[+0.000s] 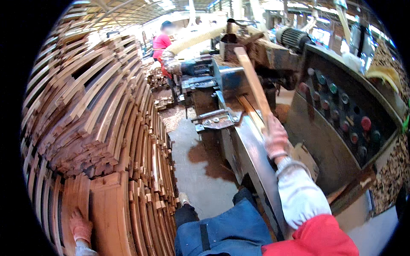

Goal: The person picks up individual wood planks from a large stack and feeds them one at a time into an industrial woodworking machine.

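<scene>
My right hand [276, 138], in a pinkish work glove, is closed around the near end of a long wooden strip [253, 79]. The strip slants up and away over the woodworking machine [230, 77]. Beneath it, another strip [251, 112] lies along the machine's metal bed [260, 149]. Down at the lower left, my left hand [80, 226], gloved too, rests with its fingers stretched out on a reddish-brown board [77, 194] in the wood stack. It appears to grip nothing.
Tall piles of curved wooden pieces [98, 106] line the left side. A control panel [341, 102] with several buttons stands at the right, below a motor [292, 37]. A ribbed hose [196, 40] crosses behind. A person in red [161, 42] stands farther back. Sawdust [209, 160] stains the floor.
</scene>
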Tool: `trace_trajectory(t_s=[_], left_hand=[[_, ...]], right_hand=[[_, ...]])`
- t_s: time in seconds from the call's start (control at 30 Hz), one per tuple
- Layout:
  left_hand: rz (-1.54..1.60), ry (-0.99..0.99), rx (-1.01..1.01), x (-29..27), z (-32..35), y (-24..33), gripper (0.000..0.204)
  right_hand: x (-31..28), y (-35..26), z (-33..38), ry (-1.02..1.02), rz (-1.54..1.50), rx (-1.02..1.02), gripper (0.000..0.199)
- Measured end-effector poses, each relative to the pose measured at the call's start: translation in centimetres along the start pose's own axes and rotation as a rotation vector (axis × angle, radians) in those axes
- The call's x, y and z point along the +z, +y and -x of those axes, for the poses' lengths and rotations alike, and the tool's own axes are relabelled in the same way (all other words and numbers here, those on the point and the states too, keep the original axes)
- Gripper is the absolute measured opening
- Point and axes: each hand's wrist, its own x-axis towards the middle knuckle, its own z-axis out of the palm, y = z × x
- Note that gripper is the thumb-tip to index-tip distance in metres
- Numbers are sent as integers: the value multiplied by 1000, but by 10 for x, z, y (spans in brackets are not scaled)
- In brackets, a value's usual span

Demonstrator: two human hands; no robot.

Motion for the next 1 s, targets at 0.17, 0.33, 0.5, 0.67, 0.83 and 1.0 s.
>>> trace_trajectory(t_s=[0.17, 0.33, 0.5, 0.67, 0.83, 1.0], left_hand=[[33, 26, -60, 49, -6, -32, 100], [-21, -151, -71, -11, 22, -1, 106], [-58, 43, 84, 46, 1, -52, 102], [23, -339, -88, -78, 34, -4, 95], [0, -74, 272, -137, 94, 1, 86], [61, 233, 951, -256, 123, 132, 58]], right_hand=[[-42, -7, 75, -86, 133, -28, 71], [-198, -40, 194, -341, 153, -28, 67], [-233, -26, 203, -362, 141, -253, 52], [-134, -11, 124, -373, 259, -315, 41], [-41, -11, 41, -390, 266, -258, 36], [10, -8, 13, -302, 15, -240, 41]])
